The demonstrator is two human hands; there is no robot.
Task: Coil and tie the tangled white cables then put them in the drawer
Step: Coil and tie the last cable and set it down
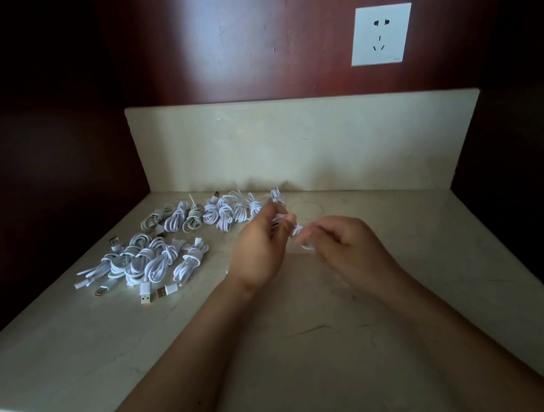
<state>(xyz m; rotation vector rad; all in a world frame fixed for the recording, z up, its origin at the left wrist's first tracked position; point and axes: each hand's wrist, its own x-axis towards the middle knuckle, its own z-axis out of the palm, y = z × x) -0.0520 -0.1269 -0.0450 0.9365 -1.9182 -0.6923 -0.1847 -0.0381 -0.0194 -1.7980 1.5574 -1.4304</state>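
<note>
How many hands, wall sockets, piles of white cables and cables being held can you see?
Hands: 2, the left hand and the right hand
Sockets: 1, the wall socket
Piles of coiled cables: 2, the back pile and the front pile
Cables in the hands: 1, the held cable
Total: 6

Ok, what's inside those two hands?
A white cable, held between the left hand and the right hand. Only a few loops show between them. The fingers cover the rest, so its plugs cannot be seen.
</note>
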